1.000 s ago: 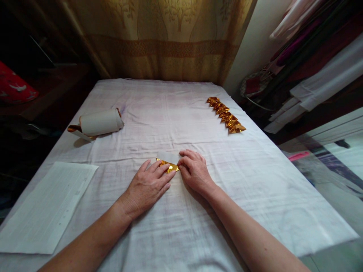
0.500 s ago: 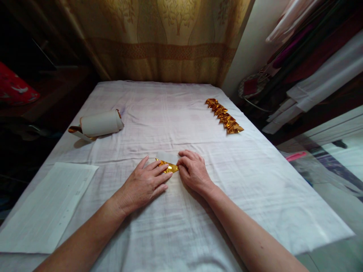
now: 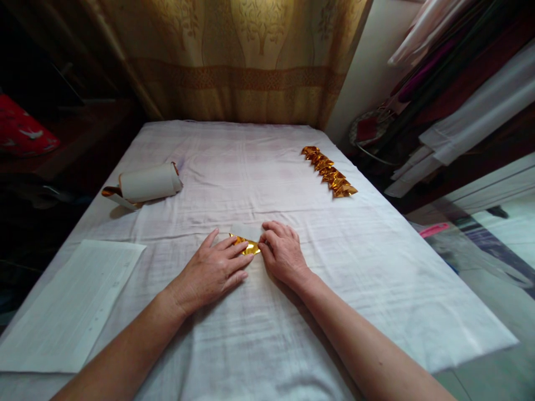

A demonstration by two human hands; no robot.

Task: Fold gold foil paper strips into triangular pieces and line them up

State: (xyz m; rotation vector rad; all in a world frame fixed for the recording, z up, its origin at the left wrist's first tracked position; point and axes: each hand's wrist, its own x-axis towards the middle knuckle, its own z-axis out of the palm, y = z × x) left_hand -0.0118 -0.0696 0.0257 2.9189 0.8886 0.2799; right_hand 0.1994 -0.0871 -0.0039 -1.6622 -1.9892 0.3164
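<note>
A small piece of gold foil paper (image 3: 251, 248), partly folded, lies on the cloth between my hands; a pale strip of its back shows along the far side. My left hand (image 3: 211, 271) rests flat with fingers spread, their tips pressing on the left part of the foil. At the foil's right end, my right hand (image 3: 285, 249) has thumb and forefinger pinched on the corner, its other fingers curled. Farther off to the right lies a row of several folded gold foil pieces (image 3: 330, 172), overlapping one another.
A foil roll (image 3: 148, 182), white outside and gold inside, lies at the left with its end loose. White paper sheets (image 3: 71, 303) lie at the near left. A pale cloth (image 3: 234, 161) covers the table. Beyond hangs a gold curtain (image 3: 251, 83); clothes (image 3: 476, 106) hang at the right.
My right thumb and forefinger have shifted slightly left over the foil's right end, so less of that corner shows. My left hand stays nearly still.
</note>
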